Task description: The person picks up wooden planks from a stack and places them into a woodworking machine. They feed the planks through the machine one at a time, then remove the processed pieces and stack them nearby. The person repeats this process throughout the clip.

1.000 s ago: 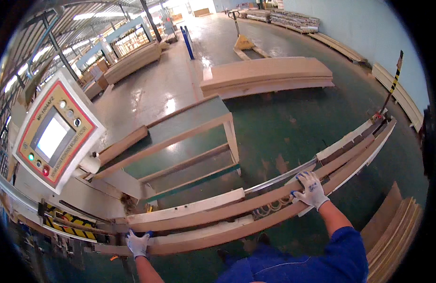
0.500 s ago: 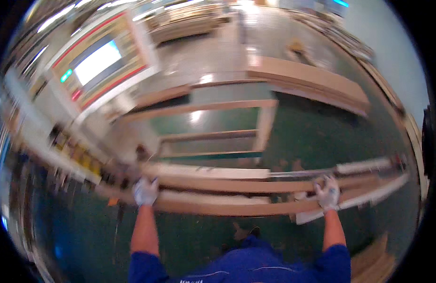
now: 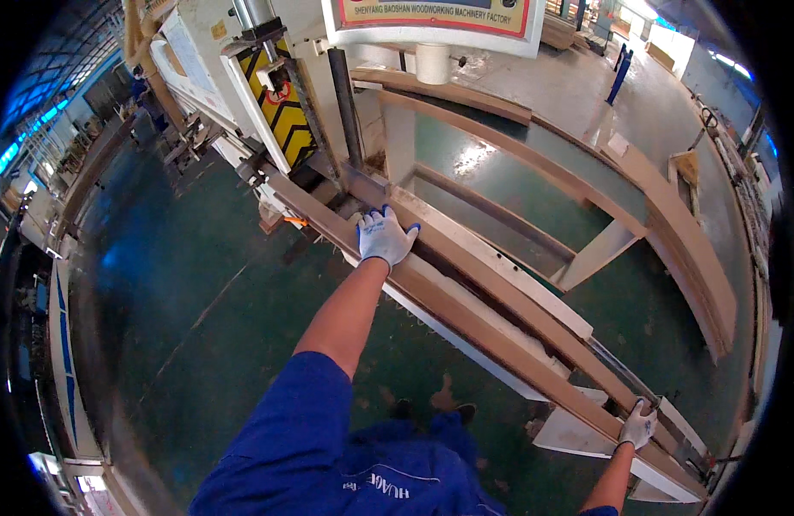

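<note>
Two long, straight brown wooden boards lie side by side before the person, their long axes slanting from the machine with a yellow-and-black striped panel at upper left to lower right. The white-gloved left hand reaches forward onto their machine end, thumb apart from fingers; the white-gloved right hand rests near the far end. Whether either grip pinches wood, I cannot tell. The workshop floor is green.
</note>
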Tool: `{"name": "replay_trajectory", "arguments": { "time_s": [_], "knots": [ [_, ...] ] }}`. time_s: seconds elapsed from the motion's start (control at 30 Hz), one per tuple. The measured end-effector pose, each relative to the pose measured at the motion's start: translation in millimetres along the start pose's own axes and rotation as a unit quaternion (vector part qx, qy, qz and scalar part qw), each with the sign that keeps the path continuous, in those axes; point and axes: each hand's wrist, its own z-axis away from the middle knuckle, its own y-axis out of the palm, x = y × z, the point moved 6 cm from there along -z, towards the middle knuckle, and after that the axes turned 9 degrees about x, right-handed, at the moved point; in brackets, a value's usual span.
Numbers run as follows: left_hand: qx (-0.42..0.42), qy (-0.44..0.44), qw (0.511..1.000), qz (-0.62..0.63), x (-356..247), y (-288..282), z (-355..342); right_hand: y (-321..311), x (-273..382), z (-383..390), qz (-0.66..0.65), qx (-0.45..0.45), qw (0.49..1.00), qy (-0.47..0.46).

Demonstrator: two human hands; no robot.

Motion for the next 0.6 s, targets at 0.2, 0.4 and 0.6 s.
{"name": "replay_trajectory", "arguments": {
  "time_s": [0.2, 0.4, 0.6],
  "knots": [
    [0.018, 0.009, 1.000, -0.007, -4.4, -4.1, -4.5, 6.3, -10.9, -9.2, -0.031, -0.017, 0.999, -0.009],
    [0.013, 0.012, 1.000, -0.005, -5.1, -5.8, 2.7, 38.5, -41.6, -53.7, -0.078, 0.013, 0.994, -0.073],
    [-0.023, 0.006, 1.000, -0.007, 4.0, -5.7, 6.2, 53.7, -35.5, -62.8, -0.016, -0.006, 1.000, -0.012]
  ]
}}
